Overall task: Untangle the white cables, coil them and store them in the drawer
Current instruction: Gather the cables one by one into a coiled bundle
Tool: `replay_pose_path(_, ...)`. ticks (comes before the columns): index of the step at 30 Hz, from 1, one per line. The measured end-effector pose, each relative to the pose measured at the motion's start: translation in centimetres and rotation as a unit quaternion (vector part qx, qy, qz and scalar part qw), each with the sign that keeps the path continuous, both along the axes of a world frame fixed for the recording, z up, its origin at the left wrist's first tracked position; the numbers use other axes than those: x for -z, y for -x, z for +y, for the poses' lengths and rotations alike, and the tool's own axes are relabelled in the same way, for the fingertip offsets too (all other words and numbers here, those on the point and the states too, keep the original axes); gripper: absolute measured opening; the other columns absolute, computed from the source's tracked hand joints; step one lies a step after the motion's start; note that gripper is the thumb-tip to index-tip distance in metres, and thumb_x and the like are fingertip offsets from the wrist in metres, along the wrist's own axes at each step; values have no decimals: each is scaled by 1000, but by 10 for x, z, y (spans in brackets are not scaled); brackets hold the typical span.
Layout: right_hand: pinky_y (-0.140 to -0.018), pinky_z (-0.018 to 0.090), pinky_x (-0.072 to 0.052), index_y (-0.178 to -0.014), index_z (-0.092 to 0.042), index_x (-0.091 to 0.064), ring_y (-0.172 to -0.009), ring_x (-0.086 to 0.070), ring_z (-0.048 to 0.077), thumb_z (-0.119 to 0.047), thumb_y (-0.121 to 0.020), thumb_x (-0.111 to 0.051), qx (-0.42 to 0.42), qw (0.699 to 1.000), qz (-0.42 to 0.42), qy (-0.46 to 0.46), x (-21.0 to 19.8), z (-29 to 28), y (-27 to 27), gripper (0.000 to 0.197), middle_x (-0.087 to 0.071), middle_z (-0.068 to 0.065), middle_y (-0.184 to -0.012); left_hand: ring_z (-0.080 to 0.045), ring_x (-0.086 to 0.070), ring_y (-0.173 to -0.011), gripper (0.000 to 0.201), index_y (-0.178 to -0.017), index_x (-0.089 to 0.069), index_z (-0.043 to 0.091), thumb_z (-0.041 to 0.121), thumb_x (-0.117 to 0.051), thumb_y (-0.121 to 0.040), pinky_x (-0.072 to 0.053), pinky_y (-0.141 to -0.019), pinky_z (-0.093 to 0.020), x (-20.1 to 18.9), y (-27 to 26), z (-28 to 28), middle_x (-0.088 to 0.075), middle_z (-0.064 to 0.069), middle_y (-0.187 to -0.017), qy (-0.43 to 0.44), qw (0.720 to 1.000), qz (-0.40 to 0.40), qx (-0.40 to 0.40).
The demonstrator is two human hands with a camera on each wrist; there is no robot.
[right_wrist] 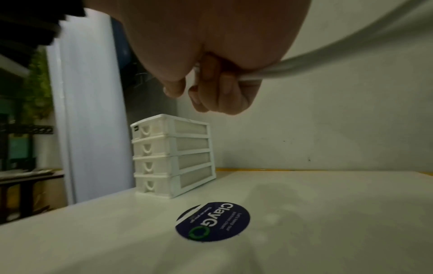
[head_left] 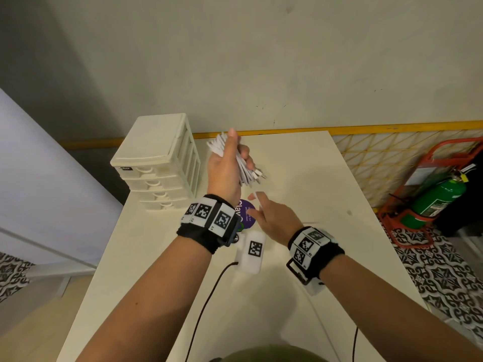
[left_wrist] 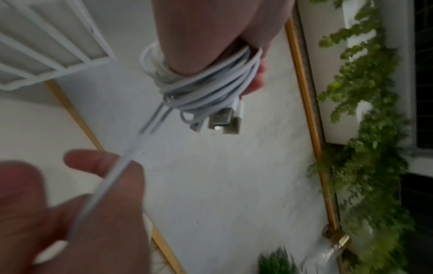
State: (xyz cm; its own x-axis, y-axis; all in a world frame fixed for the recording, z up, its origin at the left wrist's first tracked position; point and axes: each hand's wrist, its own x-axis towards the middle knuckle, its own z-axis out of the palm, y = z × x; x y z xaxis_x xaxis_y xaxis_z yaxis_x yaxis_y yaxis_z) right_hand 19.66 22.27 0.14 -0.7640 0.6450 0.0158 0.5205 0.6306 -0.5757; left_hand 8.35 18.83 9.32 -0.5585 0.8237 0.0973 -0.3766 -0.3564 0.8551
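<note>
Above the white table (head_left: pixel 308 184), my left hand (head_left: pixel 236 152) grips a coil of white cables (head_left: pixel 242 167), thumb across the top. The coil (left_wrist: pixel 206 89) is wound in several loops, with USB plugs (left_wrist: pixel 223 121) sticking out at its lower end. A loose strand (left_wrist: pixel 121 166) runs from the coil down to my right hand (head_left: pixel 257 202), which pinches it just below the left hand. The right wrist view shows my curled fingers (right_wrist: pixel 225 87) round that strand (right_wrist: pixel 328 55). The white drawer unit (head_left: pixel 156 152) stands at the table's back left, all of its drawers closed (right_wrist: pixel 173 157).
A round purple sticker (head_left: pixel 247 212) lies on the table under my hands. A white tagged block (head_left: pixel 252 252) with a black cord (head_left: pixel 206 296) sits nearer to me. A green fire extinguisher (head_left: pixel 436 202) in a red stand is on the floor to the right.
</note>
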Motion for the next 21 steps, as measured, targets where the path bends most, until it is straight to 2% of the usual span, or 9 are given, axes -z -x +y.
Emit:
replay_pose_path(2, -72, 40, -50, -127, -18, -35, -83, -63, 35, -31, -96, -39, -26, 999, -22, -19, 3, -9, -2, 34, -67, 9, -96, -10, -51, -46, 26, -82, -56, 15, 35, -49, -97, -44, -44, -23, 0, 6, 3, -65, 2, -68, 9, 998, -8, -58)
replay_pose_path(5, -76, 44, -51, -135, -22, -34, -93, -63, 37, -29, -96, -39, -66, 995, -22, -75, 5, -15, -6, 40, -66, 12, -111, -8, -55, -51, 30, -97, -65, 2, 29, -53, -96, -45, -44, -23, 5, 18, 5, -72, -3, -91, 42, 985, 110, -122)
replay_pose_path(8, -80, 42, -50, -133, -22, -43, -98, -62, 33, -28, -97, -38, -82, 990, 16, -109, -10, -11, -9, 37, -63, 7, -122, -3, -55, -46, 30, -96, -66, -7, 22, -60, -92, -44, -46, -19, 21, 26, 2, -69, 3, -74, 93, 943, 290, -132)
replay_pose_path(10, -79, 40, -49, -128, -23, -51, -96, -63, 30, -28, -97, -38, -103, 986, 27, -129, -22, -5, -12, 33, -65, 4, -118, 0, -53, -40, 30, -85, -69, -4, 24, -62, -91, -42, -46, -13, 33, 27, -4, -61, 11, -59, 141, 903, 393, -104)
replay_pose_path(13, -66, 36, -46, -105, -17, -66, -73, -63, 29, -32, -93, -37, -136, 964, 47, -223, -42, 3, -15, 34, -68, 6, -86, 0, -49, -35, 37, -71, -62, -2, 30, -64, -89, -39, -45, -14, 48, 30, -8, -55, 9, -49, 201, 855, 476, -37)
replay_pose_path(15, -70, 32, -40, -93, -17, -67, -69, -62, 23, -33, -90, -40, -142, 953, 57, -263, -53, 10, -16, 32, -67, 2, -80, -8, -47, -35, 45, -56, -51, 2, 29, -63, -90, -35, -43, -21, 49, 30, -10, -51, -4, -44, 213, 846, 489, 23)
replay_pose_path(17, -75, 30, -32, -89, -16, -63, -72, -58, 20, -35, -89, -51, -119, 962, 85, -231, -63, 17, -17, 22, -67, 0, -82, -27, -52, -44, 47, -59, -52, -1, 29, -56, -94, -39, -48, -26, 47, 25, -15, -54, -17, -50, 211, 857, 456, 116)
replay_pose_path(19, -74, 26, -30, -90, -15, -59, -66, -50, 13, -34, -84, -61, -86, 971, 134, -180, -68, 23, -19, 20, -65, -2, -78, -24, -48, -43, 50, -61, -53, 5, 36, -44, -99, -43, -51, -28, 43, 16, -22, -53, -8, -48, 207, 882, 369, 206)
replay_pose_path(21, -68, 21, -32, -100, -18, -56, -64, -45, 3, -34, -81, -65, -70, 973, 184, -119, -70, 25, -20, 26, -55, -13, -72, -17, -40, -38, 56, -65, -53, 8, 47, -32, -100, -38, -47, -28, 40, 8, -24, -46, 0, -43, 194, 906, 265, 268)
